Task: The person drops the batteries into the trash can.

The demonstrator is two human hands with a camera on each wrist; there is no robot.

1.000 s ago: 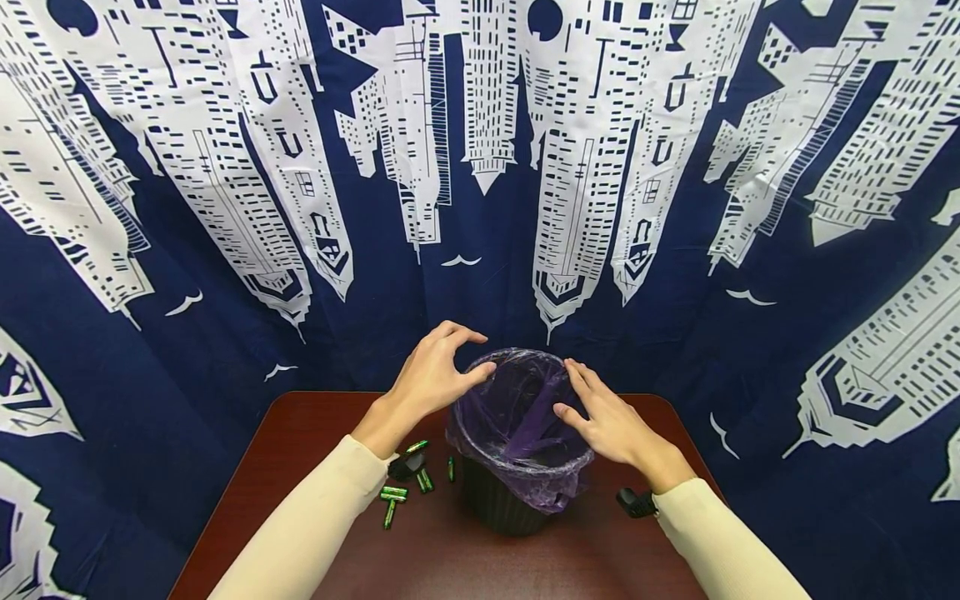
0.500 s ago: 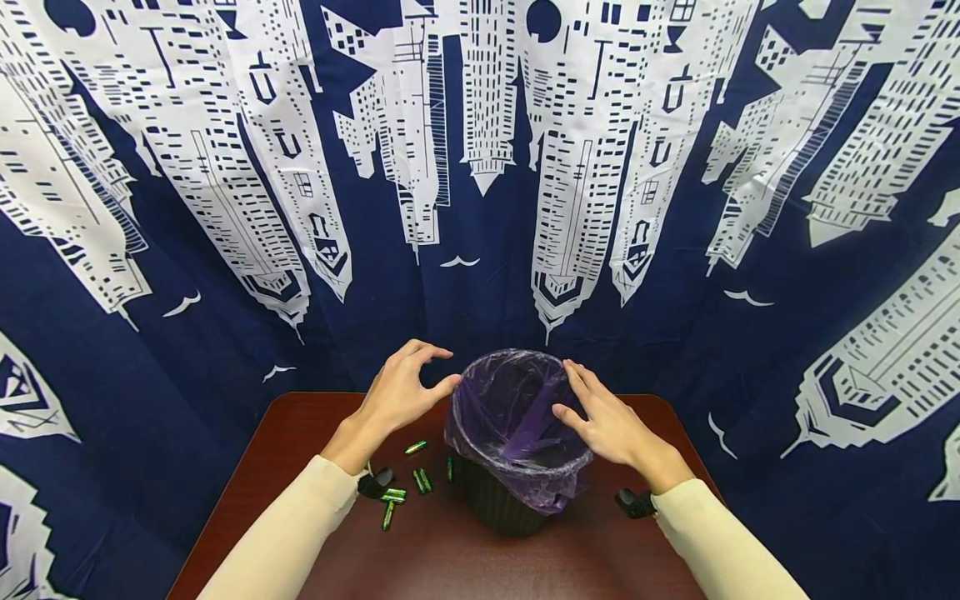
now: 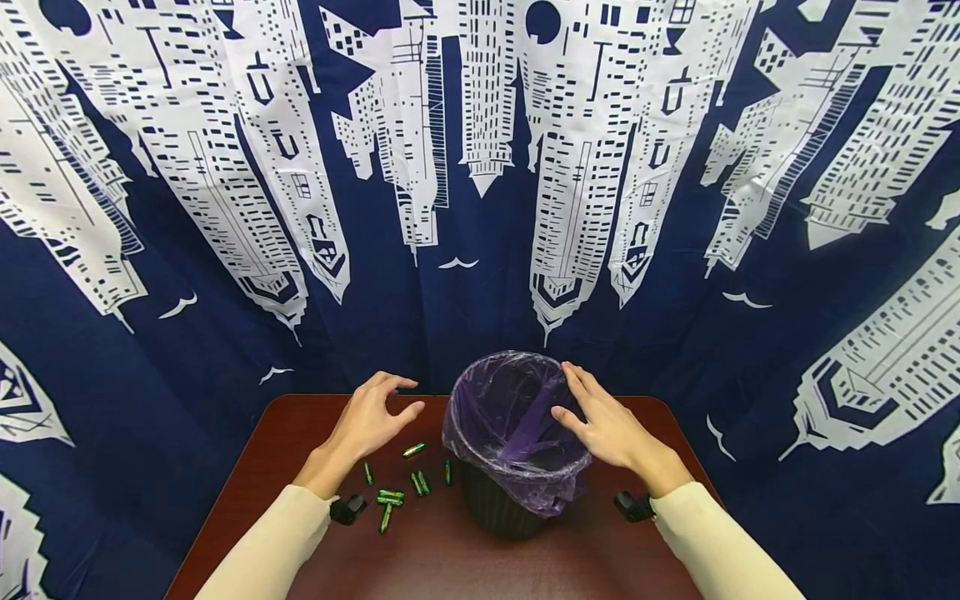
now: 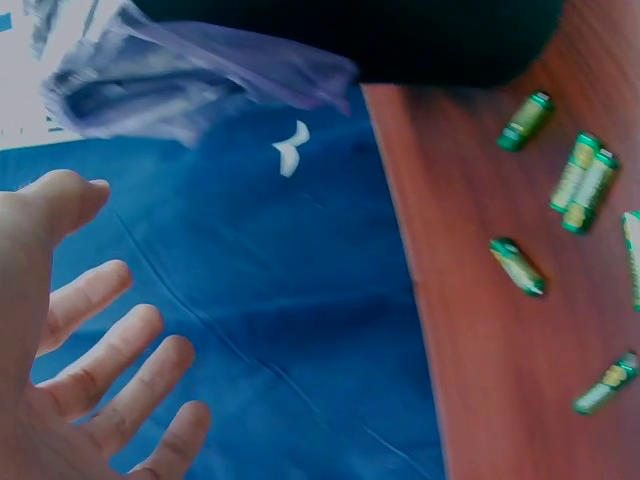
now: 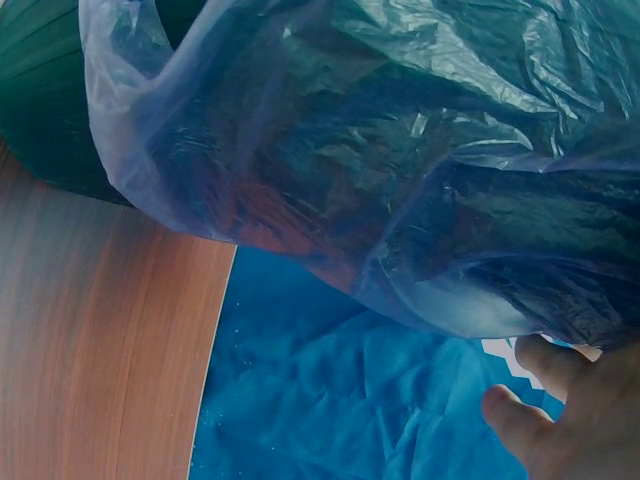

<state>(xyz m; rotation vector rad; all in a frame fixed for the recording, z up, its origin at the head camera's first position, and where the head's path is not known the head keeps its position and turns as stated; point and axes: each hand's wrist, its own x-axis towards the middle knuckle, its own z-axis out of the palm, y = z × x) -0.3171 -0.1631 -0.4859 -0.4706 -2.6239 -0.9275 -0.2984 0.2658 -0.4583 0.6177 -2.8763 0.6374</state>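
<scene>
A dark ribbed trash can (image 3: 501,508) stands on the table, lined with a thin purple trash bag (image 3: 551,492) folded over its rim. My right hand (image 3: 611,429) is at the can's right rim, fingers nearly straight along the bag's edge and thumb over the opening. In the right wrist view its fingers meet the bag's lower edge. My left hand (image 3: 363,429) hovers left of the can, apart from it, thumb and fingers spread around nothing. Several green batteries (image 3: 390,497) lie loose between that hand and the can; the left wrist view shows a pair of batteries (image 4: 584,185) side by side.
The reddish-brown wooden table (image 3: 315,550) has its far edge just behind the can. Beyond it hangs a navy curtain (image 3: 480,308) with a white skyline print. Each wrist carries a small black camera (image 3: 347,509).
My left hand has moved from the can's left rim leftward and down, uncovering more batteries, one of them at the far left. The right hand stays at the right rim.
</scene>
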